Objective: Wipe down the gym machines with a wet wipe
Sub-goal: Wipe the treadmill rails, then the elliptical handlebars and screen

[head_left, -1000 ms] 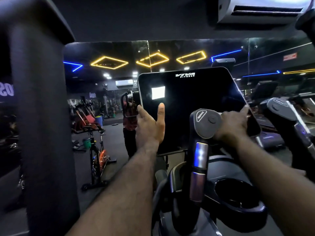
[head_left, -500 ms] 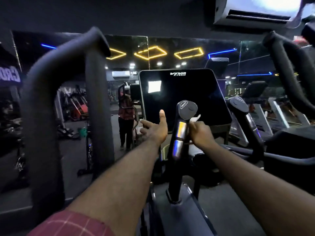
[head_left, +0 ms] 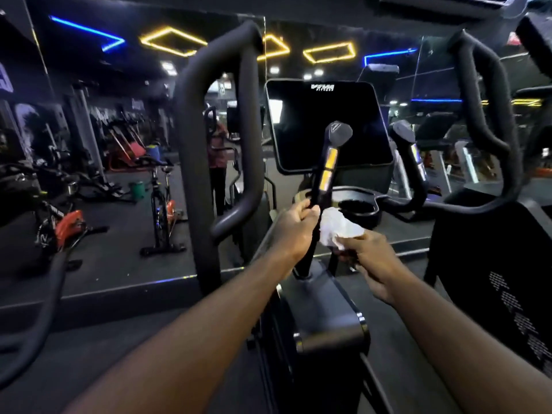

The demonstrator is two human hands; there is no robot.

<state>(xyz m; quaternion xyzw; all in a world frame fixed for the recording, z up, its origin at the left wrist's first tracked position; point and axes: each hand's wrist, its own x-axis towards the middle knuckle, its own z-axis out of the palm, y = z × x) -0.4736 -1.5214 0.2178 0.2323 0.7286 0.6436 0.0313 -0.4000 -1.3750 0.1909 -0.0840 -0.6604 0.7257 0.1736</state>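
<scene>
The near-upright handlebar (head_left: 327, 165) is gripped low by the curled left hand (head_left: 294, 225), its length rising above; the wet wipe (head_left: 334, 228), pinched by the right hand (head_left: 372, 259), is held just right of that grip.

**Bare forearms, a reddish top in the mirror**

Below the console (head_left: 328, 127), the left forearm (head_left: 194, 330) and right forearm (head_left: 466, 339) run bare up to the left hand (head_left: 294, 227) and right hand (head_left: 370, 258). Left of the console, the mirror (head_left: 119, 115) shows a blurred figure (head_left: 217, 150) in a reddish top and dark trousers. Whether it is this person cannot be told.
</scene>
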